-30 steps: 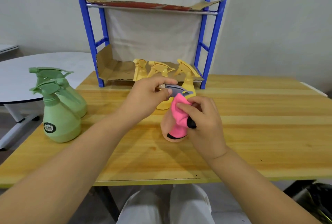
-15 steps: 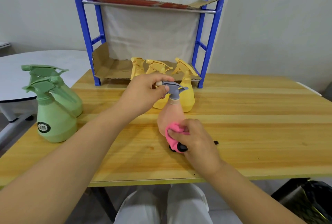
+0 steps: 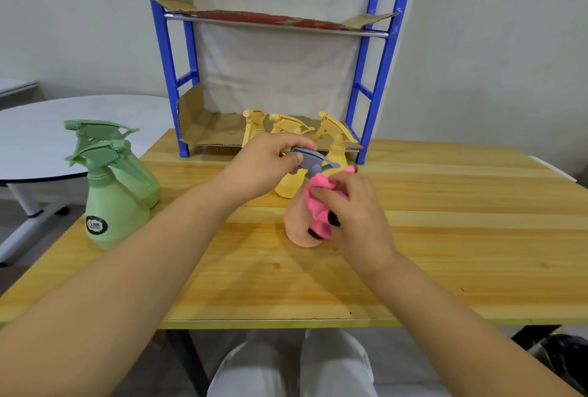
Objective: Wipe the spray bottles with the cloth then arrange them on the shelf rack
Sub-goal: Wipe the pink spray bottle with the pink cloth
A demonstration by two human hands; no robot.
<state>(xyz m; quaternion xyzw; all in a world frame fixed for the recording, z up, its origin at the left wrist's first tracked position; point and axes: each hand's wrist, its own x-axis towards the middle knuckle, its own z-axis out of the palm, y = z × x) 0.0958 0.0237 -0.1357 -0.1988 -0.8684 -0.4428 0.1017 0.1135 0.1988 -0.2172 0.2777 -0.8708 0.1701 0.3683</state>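
Right now we hold the peach spray bottle (image 3: 297, 225) upright on the wooden table (image 3: 461, 221), near its middle and straight in front of us. Our left hand (image 3: 265, 164) grips its grey trigger head (image 3: 313, 163), fingers curled over the top. Our right hand (image 3: 356, 215) presses the pink cloth (image 3: 318, 202) against the bottle's right side, fingers bent around the bunched fabric. Just behind stand three yellow spray bottles (image 3: 335, 148), at the foot of the blue shelf rack (image 3: 372, 94), whose shelves are lined with cardboard (image 3: 203, 123). Two green spray bottles (image 3: 111, 205) stand touching near the table's left edge, and a round white table (image 3: 47, 132) lies beyond them.
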